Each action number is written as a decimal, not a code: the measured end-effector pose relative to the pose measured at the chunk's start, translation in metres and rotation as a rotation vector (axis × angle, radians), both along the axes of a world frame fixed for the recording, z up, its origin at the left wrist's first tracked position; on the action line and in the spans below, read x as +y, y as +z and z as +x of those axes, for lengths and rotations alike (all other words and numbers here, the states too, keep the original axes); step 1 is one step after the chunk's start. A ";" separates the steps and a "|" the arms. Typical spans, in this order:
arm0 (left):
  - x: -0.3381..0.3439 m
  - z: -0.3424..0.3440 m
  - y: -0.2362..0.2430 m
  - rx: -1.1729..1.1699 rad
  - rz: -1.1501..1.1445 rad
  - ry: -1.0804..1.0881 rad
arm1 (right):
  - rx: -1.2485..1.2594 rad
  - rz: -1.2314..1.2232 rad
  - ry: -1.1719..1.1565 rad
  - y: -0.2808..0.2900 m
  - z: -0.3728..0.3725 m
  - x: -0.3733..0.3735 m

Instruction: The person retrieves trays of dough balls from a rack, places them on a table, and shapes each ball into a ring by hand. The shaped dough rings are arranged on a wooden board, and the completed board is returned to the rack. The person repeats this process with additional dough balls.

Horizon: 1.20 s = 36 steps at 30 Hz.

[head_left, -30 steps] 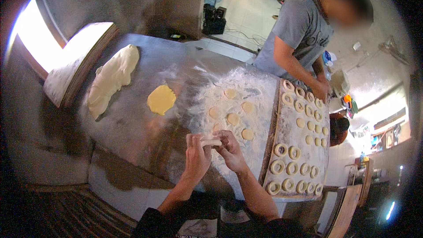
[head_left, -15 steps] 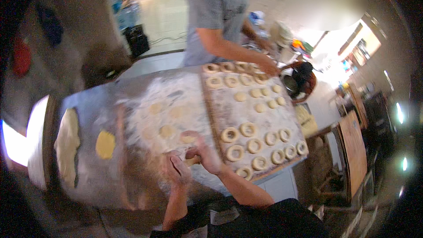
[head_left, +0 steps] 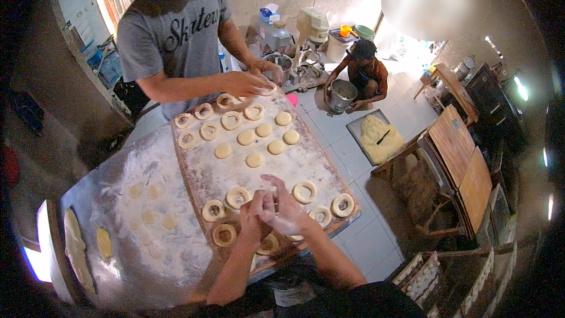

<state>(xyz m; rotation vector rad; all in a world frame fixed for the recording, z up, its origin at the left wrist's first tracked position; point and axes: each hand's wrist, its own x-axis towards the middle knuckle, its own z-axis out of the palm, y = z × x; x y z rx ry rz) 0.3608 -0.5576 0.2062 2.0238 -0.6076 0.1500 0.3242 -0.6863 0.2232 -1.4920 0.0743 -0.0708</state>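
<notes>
My left hand [head_left: 253,217] and my right hand [head_left: 286,209] are brought together above the near part of the floured wooden board [head_left: 294,171]. Both are closed, fingers curled against each other and whitened with flour; whatever lies between them is hidden. Around them on the board lie several dough rings, one [head_left: 238,198] just beyond my left hand and another [head_left: 304,192] beyond my right. Further up sit several round flat dough pieces [head_left: 254,159]. Across the board a co-worker's hands [head_left: 250,82] are at a dough ring [head_left: 268,89] on the far edge.
Left of the board, the floured metal table [head_left: 126,168] carries small dough discs [head_left: 148,217], a yellow dough piece [head_left: 104,242] and a long dough strip [head_left: 75,250]. Another person crouches on the floor with a metal pot [head_left: 342,95], near a tray of yellow dough [head_left: 379,138].
My view has swung right. My hands have moved from over the metal table, where a dough piece showed between them, to over the board. The co-worker now faces the board's far left edge.
</notes>
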 end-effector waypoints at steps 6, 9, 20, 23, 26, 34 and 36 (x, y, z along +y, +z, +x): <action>-0.107 0.003 0.008 0.041 0.087 -0.146 | 0.097 0.634 -0.251 -0.005 -0.014 -0.096; -0.136 0.001 0.002 0.167 0.075 -0.128 | 0.042 0.428 -0.215 -0.020 -0.020 -0.132; -0.211 0.040 0.019 -0.051 0.400 -0.137 | 0.409 -0.390 -0.482 -0.020 -0.005 -0.194; -0.200 0.044 0.021 -0.012 0.631 -0.156 | 0.410 -0.984 -0.474 -0.038 -0.006 -0.211; -0.185 0.037 0.015 0.055 0.749 -0.270 | 0.459 -0.986 -0.263 -0.067 -0.012 -0.219; -0.120 0.006 0.017 0.194 0.639 -0.308 | 0.284 -0.859 -0.386 -0.056 -0.038 -0.159; -0.072 -0.024 0.015 -0.063 0.420 -0.101 | -0.086 -1.021 -0.423 -0.029 -0.050 -0.117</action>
